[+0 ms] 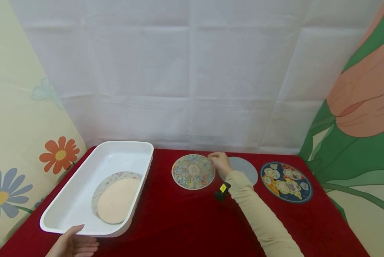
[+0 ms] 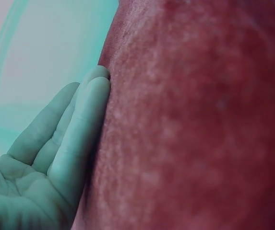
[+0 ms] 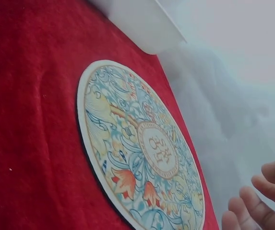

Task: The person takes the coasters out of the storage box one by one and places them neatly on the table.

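Note:
My left hand point(image 1: 73, 244) is at the near edge of a white tray point(image 1: 45, 221), thumb at the rim. Its other fingers lie straight beside the red cloth in the left wrist view. Inside the tray, a plain beige round mat point(image 1: 119, 201) partly covers a patterned round mat point(image 1: 98, 189). My right hand point(image 1: 220, 162) hovers between a floral round mat point(image 1: 193, 172) and a plain grey one point(image 1: 245, 169), partly hiding the grey one. Loosely bent fingers point(image 3: 257, 211) with nothing between them show in the right wrist view, beside the floral mat.
A dark blue round mat point(image 1: 286, 182) with cartoon bears lies at the right on the red tablecloth point(image 1: 185, 221). Behind the table hangs a creased white sheet point(image 1: 192, 71). Flower-printed walls flank both sides.

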`<act>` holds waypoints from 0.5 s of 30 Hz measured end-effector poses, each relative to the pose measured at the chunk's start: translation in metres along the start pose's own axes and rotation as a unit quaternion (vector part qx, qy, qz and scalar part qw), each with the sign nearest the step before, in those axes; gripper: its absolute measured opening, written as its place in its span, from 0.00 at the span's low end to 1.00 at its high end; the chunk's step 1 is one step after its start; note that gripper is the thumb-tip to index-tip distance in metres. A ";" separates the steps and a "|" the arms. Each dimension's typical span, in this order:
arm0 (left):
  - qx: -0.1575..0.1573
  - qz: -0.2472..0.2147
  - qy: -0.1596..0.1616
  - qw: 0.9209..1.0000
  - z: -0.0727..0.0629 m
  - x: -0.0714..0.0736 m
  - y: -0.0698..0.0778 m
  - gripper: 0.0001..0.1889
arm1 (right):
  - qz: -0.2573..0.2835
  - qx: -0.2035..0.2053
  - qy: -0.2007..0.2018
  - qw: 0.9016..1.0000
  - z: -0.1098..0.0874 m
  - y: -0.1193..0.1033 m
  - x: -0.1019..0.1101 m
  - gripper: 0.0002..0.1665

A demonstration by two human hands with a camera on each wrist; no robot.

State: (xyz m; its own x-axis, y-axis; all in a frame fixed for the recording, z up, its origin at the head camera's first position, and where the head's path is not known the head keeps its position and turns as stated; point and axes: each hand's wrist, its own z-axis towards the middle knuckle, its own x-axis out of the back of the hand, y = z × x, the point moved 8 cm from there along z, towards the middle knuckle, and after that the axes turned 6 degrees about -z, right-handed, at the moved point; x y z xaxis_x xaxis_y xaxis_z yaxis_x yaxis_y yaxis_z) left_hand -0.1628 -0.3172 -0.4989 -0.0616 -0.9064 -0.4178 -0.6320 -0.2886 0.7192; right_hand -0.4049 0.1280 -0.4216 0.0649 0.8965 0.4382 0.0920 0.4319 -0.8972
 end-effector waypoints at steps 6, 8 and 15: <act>-0.002 -0.005 -0.013 1.000 0.000 -0.002 0.001 0.32 | -0.022 0.006 -0.009 1.000 -0.007 -0.005 -0.005 0.14; -0.003 -0.005 -0.017 1.000 0.000 -0.003 0.002 0.32 | -0.020 0.008 -0.009 1.000 -0.009 -0.007 -0.006 0.13; -0.007 -0.004 -0.023 1.000 0.000 -0.004 0.002 0.32 | -0.013 0.011 -0.007 1.000 -0.012 -0.010 -0.006 0.13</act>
State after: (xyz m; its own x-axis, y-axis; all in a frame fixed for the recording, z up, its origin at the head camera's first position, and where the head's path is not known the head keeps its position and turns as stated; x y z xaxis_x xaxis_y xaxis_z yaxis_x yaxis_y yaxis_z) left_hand -0.1637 -0.3144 -0.4961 -0.0930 -0.8892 -0.4480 -0.6224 -0.2993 0.7232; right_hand -0.3941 0.1168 -0.4142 0.0483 0.8862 0.4608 0.0710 0.4571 -0.8866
